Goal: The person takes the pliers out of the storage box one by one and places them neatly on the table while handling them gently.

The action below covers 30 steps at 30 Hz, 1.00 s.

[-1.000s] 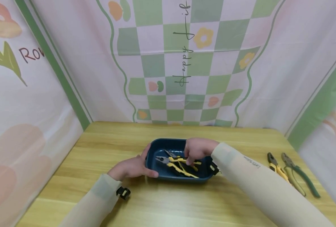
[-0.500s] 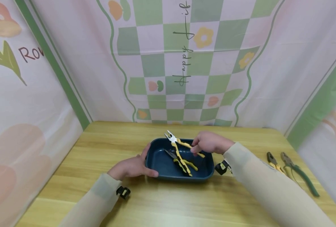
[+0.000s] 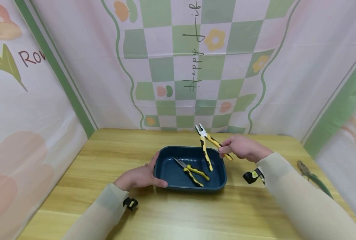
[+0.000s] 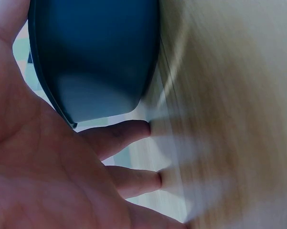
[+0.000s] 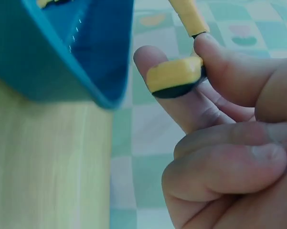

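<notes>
A dark blue rectangular dish [image 3: 190,189] stands on the table. My left hand [image 3: 140,176] lies against its left end, thumb over the near rim; in the left wrist view the other fingers [image 4: 117,136] stretch out straight beside the dish wall [image 4: 98,57]. Over the dish's right end, my right hand [image 3: 245,147] pinches combination pliers [image 3: 206,153] by one yellow-and-black handle [image 5: 174,76]. Their jaws point up and away, handles spread. Inside the dish lie long-nose pliers [image 3: 197,172] with yellow-and-black handles, their tip toward the far left.
Green-handled pliers [image 3: 317,181] lie on the wooden table [image 3: 178,216] at the right, partly covered by the right sleeve [image 3: 304,190]. A patterned curtain [image 3: 196,83] hangs behind the table's far edge.
My right hand has raised the combination pliers out of the dish and carried them to the right. My left hand stays put. The right sleeve now hides yellow-handled pliers seen earlier at the right.
</notes>
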Available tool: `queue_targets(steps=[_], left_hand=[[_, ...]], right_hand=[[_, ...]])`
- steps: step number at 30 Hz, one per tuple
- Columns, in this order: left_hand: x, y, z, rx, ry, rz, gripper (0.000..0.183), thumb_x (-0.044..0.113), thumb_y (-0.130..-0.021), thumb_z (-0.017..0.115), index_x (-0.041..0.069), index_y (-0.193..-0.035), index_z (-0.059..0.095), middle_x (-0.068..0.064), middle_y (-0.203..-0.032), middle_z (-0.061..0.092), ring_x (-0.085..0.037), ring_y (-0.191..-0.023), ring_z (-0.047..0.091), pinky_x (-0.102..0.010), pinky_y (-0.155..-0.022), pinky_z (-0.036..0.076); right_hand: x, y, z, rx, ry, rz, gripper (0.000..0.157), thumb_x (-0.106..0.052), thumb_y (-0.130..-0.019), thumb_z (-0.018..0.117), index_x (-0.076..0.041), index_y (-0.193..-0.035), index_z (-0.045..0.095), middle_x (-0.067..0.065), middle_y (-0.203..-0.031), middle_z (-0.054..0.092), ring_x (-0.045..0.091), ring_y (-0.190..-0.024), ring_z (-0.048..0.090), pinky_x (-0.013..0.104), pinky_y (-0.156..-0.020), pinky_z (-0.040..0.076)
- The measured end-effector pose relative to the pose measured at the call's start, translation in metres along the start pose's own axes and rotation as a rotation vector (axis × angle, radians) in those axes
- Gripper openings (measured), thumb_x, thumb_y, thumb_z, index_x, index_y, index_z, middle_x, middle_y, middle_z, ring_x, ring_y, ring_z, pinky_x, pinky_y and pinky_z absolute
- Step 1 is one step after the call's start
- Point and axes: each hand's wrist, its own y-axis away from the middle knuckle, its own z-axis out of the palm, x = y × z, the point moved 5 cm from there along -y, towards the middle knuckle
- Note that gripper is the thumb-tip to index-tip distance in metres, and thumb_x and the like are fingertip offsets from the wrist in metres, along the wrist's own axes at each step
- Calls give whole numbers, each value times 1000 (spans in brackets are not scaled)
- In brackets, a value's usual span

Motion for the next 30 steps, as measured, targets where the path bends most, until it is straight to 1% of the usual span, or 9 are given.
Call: queue_targets(steps=[6,9,15,19,21,24,25,28,30], left_hand=[[-1,1,0,-4,-6,4,129,54,-75,84,31,-160,-10,-30,-158,18,-45,-144,21,-59,-110,24],[-1,2,0,-4,-5,4,129,54,-75,84,30,-160,-11,-30,-158,17,-44,-144,19,-59,-110,24],[-2,1,0,-2,-1,11,130,53,-75,84,31,-160,-11,-30,-159,16,-44,-145,18,-59,-110,23],[-2,0,0,-4,-2,15,130,53,-75,84,31,-159,-12,-30,-159,15,-44,-145,16,-59,-111,22],[-2,-1,0,-3,-6,12,130,53,-75,84,31,-159,-12,-29,-159,15,-44,-145,16,-58,-111,22],[-2,-1,0,-2,-7,12,130,54,-75,84,32,-159,-12,-28,-159,15,-43,-145,16,-58,-111,21],[-3,-1,1,-1,-7,12,130,54,-74,84,32,-159,-12,-28,-159,15,-43,-145,17,-58,-111,21],[-3,-2,1,2,1,18,130,53,-74,85,31,-160,-11,-28,-160,15,-44,-145,17,-59,-111,22],[-4,-2,1,5,4,18,130,53,-74,85,31,-160,-11,-28,-159,16,-44,-145,17,-60,-111,22]], right_hand=[[19,17,-20,52,-48,23,25,-28,-99,64,-4,-102,74,7,-98,69,9,-43,29,25,-43,29],[30,25,-26,65,-68,55,26,-27,-99,63,-4,-104,73,8,-98,71,9,-44,30,25,-43,30],[55,39,-36,100,-29,142,27,-28,-99,63,-4,-97,75,11,-108,67,9,-46,33,27,-45,34],[68,48,-36,112,-12,172,28,-29,-97,65,-4,-96,76,14,-112,65,9,-47,34,27,-46,37],[75,53,-34,110,-4,180,28,-29,-97,66,-3,-93,75,15,-108,65,9,-47,34,28,-47,37],[85,60,-28,106,7,194,27,-27,-97,65,-3,-88,75,11,-104,66,10,-48,32,28,-47,37],[88,62,-26,103,13,196,27,-26,-97,65,-3,-87,75,10,-98,65,10,-48,30,29,-48,36],[95,68,-18,96,66,195,26,-25,-97,65,-5,-82,75,1,-75,55,10,-47,28,29,-48,34],[98,72,-11,87,106,189,27,-24,-97,65,-7,-78,73,-2,-64,42,10,-47,27,29,-47,33]])
